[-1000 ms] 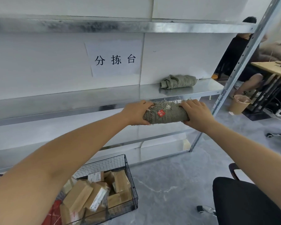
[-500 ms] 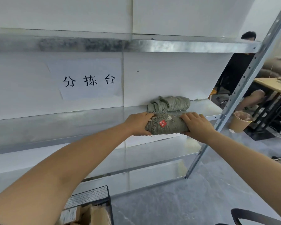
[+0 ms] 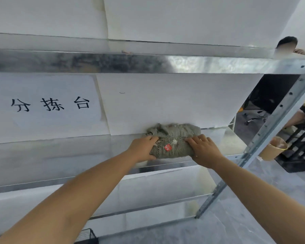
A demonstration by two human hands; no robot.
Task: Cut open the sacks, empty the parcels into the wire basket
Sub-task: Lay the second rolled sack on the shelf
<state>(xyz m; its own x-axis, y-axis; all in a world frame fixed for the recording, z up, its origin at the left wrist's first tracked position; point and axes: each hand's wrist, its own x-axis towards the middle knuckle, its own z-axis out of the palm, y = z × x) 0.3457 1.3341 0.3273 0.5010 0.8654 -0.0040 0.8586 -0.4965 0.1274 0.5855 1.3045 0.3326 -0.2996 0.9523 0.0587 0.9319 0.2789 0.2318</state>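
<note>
left hand (image 3: 142, 150) and right hand (image 3: 205, 152) holding rolled sack (image 3: 173, 149) on metal shelf (image 3: 74, 155), second sack (image 3: 178, 129) behind

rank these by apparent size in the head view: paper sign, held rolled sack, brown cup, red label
1. paper sign
2. rolled sack
3. brown cup, farther from the camera, so its real size is unsure
4. red label on the sack
</note>
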